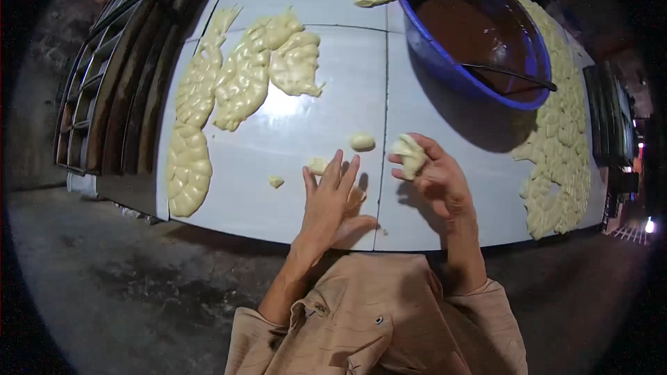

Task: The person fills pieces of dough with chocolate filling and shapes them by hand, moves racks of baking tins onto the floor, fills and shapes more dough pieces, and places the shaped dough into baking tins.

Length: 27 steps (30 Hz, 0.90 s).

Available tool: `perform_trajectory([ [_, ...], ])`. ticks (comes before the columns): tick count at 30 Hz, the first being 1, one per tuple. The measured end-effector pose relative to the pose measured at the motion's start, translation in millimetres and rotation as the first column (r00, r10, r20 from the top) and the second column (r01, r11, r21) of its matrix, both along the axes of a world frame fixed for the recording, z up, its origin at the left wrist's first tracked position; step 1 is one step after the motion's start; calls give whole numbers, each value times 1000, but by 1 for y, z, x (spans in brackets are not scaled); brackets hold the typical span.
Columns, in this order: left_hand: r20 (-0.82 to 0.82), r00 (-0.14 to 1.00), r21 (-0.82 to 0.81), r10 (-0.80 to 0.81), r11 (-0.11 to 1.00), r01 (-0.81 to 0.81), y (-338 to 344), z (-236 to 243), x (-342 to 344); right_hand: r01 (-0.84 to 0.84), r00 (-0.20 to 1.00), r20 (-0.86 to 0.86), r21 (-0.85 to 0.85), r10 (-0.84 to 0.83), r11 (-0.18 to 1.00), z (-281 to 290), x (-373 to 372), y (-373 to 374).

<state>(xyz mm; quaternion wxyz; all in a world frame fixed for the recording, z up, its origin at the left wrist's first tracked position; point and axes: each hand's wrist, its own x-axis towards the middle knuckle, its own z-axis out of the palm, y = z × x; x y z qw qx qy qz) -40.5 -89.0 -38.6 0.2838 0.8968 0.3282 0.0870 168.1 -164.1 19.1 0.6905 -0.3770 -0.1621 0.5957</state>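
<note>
My right hand is raised a little over the white tiled table, its fingers closed round a soft, pale yellow lump of dough. To its left, my left hand is held low over the table near the front edge, palm down with fingers spread. Something pale shows at the edge of its palm, mostly hidden. Beyond the left fingertips lie a smooth oval dough piece and a smaller dough piece, which the fingers partly cover. A dough scrap rests farther left.
A blue tub of brown liquid, with a dark stick across it, stands at the far right. Lumpy dough sheets lie on the left, and more dough covers the right edge. Wooden racks stand beyond the table's left side.
</note>
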Motion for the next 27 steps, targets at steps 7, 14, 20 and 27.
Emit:
perform_trajectory([
  [7,329,896,-701,299,713,19,13,44,49,-21,985,160,-213,56,977,-18,-10,-6],
  [14,298,907,-728,297,685,14,6,34,53,238,575,815,-88,-68,967,-40,0,-24],
  [20,699,682,-469,216,858,209,-3,35,91,288,822,526,-56,-217,956,-16,3,-28],
  [27,798,514,-487,314,839,243,-34,24,149,197,980,-54,157,-191,968,34,20,-22],
])
